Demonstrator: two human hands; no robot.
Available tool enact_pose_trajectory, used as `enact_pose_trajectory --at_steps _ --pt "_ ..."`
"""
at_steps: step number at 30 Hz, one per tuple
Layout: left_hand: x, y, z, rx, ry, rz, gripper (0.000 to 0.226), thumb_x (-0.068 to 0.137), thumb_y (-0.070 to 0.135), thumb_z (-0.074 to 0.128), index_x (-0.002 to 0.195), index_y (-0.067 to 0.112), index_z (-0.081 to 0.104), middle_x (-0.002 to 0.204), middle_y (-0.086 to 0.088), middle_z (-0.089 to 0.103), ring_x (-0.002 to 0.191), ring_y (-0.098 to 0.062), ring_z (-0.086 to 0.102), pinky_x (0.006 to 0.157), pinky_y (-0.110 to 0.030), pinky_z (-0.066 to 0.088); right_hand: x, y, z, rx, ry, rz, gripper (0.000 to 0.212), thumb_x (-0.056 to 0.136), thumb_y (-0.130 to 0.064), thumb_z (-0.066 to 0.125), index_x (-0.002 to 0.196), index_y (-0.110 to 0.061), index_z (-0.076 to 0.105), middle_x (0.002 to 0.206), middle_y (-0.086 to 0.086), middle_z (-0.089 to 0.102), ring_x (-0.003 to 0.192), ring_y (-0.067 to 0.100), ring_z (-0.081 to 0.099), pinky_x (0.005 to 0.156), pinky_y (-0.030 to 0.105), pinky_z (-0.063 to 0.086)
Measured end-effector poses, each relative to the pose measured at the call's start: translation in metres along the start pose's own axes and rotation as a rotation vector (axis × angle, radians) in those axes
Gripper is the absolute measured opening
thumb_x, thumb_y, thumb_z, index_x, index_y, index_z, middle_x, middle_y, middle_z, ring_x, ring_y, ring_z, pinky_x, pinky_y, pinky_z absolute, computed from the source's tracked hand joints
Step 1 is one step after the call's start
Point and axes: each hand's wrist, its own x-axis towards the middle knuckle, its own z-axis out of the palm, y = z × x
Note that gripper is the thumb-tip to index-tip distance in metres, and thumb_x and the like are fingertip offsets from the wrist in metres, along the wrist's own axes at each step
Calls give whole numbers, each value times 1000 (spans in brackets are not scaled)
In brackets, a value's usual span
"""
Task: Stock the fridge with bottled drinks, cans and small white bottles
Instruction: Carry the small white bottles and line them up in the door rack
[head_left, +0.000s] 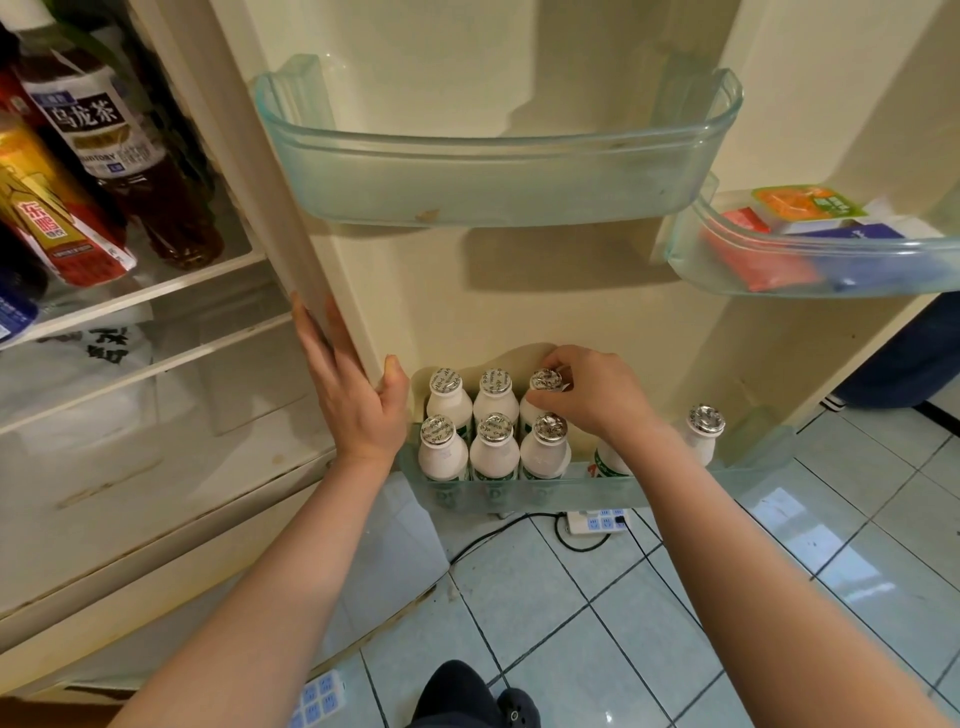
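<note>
Right hand (597, 397) pinches white bottle (545, 380); tea bottle (104, 135) reads 乌龙茶, probably SUNTORY.

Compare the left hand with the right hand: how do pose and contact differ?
The left hand rests with straight fingers on the fridge door edge; the right hand curls its fingers round the cap of a small white bottle. The left hand holds nothing; the right hand has a grip on that back-row bottle. Both are bare, near the bottom door shelf.
</note>
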Motion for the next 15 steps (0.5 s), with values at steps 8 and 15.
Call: enact_pose_trajectory --at_steps 8,15 --pt "-1 -1 1 6 6 1 67 90 26 40 138 -19 26 143 -43 13 136 -52 23 104 -59 32 -7 3 0 -13 34 -15 47 84 -52 60 125 -27 58 117 -3 66 105 19 61 74 25 43" --pt "0 -1 0 -1 2 3 68 89 25 41 138 -18 26 144 -42 13 137 -51 22 103 -61 33 -35 10 -7 29 269 -16 37 89 -41 56 121 -23 55 115 -3 66 102 21 63 77 34 51"
